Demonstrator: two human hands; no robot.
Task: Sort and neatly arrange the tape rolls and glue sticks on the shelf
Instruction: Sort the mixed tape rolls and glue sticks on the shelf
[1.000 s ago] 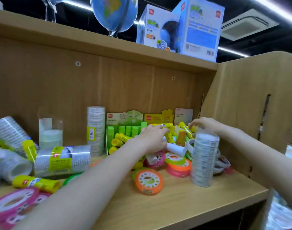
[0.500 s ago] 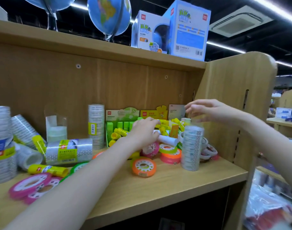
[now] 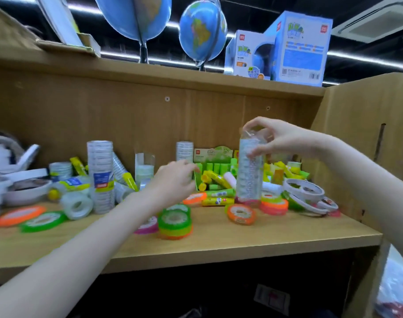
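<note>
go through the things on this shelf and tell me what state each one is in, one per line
Tall wrapped stack of clear tape rolls: upright, top gripped by right hand.
Left hand: blurred, holds nothing visible.
Green cardboard glue stick box: open, sticks spilling out.
Orange flat tape roll: tilted.
Second wrapped clear tape stack: upright.

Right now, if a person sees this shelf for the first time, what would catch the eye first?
Probably the tall wrapped stack of clear tape rolls, standing in the middle of the shelf with the right hand gripping its top. Next, the bright neon tape rolls scattered along the front, near the left hand. Above, two blue globes stand on the top board.
</note>
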